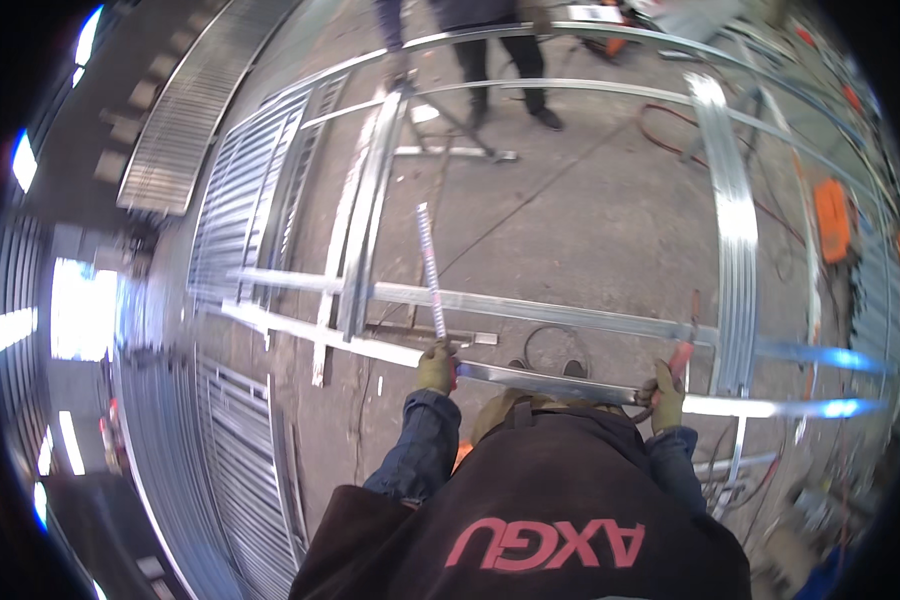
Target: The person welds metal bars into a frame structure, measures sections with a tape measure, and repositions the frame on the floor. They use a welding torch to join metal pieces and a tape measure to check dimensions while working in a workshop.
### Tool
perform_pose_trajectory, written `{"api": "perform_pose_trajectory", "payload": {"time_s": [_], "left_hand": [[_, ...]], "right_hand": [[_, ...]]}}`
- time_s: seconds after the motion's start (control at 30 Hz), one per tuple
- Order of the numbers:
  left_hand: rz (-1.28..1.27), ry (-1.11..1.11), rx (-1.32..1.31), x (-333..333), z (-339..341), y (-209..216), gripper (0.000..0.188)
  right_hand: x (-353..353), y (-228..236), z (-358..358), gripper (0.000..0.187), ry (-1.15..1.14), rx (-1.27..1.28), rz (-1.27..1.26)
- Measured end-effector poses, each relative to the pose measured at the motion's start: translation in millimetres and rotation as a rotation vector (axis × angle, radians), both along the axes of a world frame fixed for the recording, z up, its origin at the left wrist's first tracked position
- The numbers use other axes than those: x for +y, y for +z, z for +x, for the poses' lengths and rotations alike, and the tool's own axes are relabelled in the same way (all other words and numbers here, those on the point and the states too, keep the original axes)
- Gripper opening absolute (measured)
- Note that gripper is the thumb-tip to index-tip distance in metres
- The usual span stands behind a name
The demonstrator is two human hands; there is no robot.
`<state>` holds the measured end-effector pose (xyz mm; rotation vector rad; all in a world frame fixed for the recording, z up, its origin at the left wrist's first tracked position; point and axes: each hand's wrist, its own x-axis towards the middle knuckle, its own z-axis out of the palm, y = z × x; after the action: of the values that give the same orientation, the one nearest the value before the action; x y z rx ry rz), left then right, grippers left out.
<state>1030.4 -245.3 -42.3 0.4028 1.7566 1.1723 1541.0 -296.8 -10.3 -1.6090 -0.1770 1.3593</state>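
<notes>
My left hand (437,368), in an olive work glove, is closed round the near end of a tape measure blade (428,255), a pale marked strip that sticks out away from me over the frame. Something red shows beside the fingers. That hand is at the near metal rail (540,382). My gloved right hand (663,397) is closed on a red-handled tool (681,360) that looks like a welding electrode holder, with a thin rod pointing up from it. A second rail (530,308) runs parallel just beyond. Bundled metal profiles (735,220) cross the rails at right, and more profiles (370,210) cross at left.
A co-worker (480,40) stands at the far side, one hand near the far rail. Ribbed metal panels (250,200) stand at left, with stacked profiles (170,430) nearer. Cables lie on the concrete floor. An orange object (831,220) is at far right.
</notes>
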Motion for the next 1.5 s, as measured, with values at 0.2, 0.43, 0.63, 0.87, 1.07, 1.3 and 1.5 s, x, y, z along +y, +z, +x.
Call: {"api": "perform_pose_trajectory", "payload": {"time_s": [0.2, 0.43, 0.63, 0.87, 1.07, 1.3, 1.5], "left_hand": [[-0.122, -0.019, 0.125, 4, 33, 12, 0.042], [-0.048, 0.04, 0.116, 0, 39, 13, 0.037], [-0.024, 0.046, 0.009, 5, 38, 0, 0.03], [-0.008, -0.072, -0.103, -6, 6, -16, 0.041], [-0.069, -0.24, -0.034, 4, 16, 29, 0.04], [-0.116, -0.404, 0.001, -2, 1, 16, 0.045], [-0.009, -0.478, -0.256, 0, -27, 14, 0.045]], "right_hand": [[-1, 1, 22, 0.04, 0.081, -0.004, -0.035], [-2, -6, 22, 0.045, 0.09, -0.04, -0.047], [-3, -9, 24, 0.043, 0.088, -0.018, -0.058], [-1, -9, 24, 0.042, 0.099, -0.111, -0.008], [-8, 2, 4, 0.038, -0.11, -0.057, 0.029], [-11, 4, -6, 0.041, -0.204, -0.113, -0.01], [-5, -1, -25, 0.039, -0.343, -0.159, 0.001]]}}
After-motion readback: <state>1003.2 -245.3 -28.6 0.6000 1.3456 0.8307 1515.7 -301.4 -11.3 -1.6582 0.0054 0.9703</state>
